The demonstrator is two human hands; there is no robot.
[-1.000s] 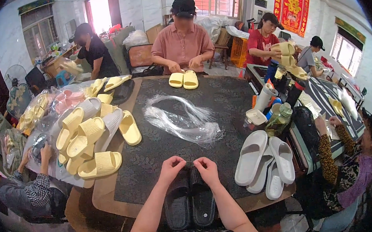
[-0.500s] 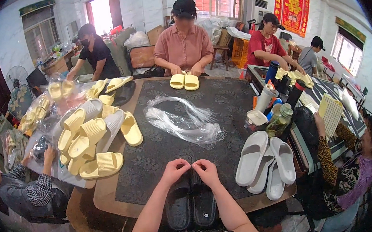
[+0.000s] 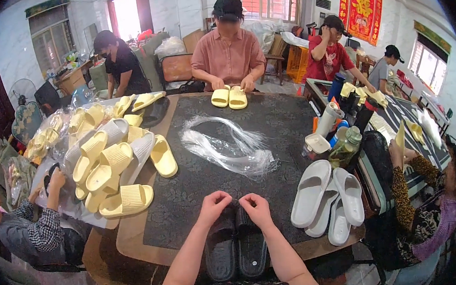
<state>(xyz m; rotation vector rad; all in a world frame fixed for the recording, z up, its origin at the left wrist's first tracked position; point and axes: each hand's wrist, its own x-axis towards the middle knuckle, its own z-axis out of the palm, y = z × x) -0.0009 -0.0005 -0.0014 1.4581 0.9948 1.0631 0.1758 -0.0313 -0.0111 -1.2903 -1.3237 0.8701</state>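
A pair of black slippers [image 3: 221, 257] lies side by side at the table's near edge, toes pointing away from me. My left hand [image 3: 215, 205] is over the toe end of the left slipper, thumb and fingertips drawn together in a pinch. Close beside it, my right hand [image 3: 256, 210] makes a similar pinch over the right slipper's toe. Whatever thin thing may be between the fingertips is too small to make out. Beyond my hands, a loose bundle of clear plastic strands [image 3: 259, 160] is spread in a curve on the dark table mat [image 3: 191, 213].
Yellow slippers [image 3: 127, 201] and grey ones are heaped at left. Grey slippers [image 3: 311, 194] stand at right, near bottles [image 3: 346, 147]. Across the table a co-worker [image 3: 228, 50] handles a yellow pair [image 3: 229, 97]. Other people work around both sides.
My fingertips have parted slightly, still pinched above the black slippers. The co-worker in red has raised a hand to the head. At left, the person in black has drawn back from the yellow slippers.
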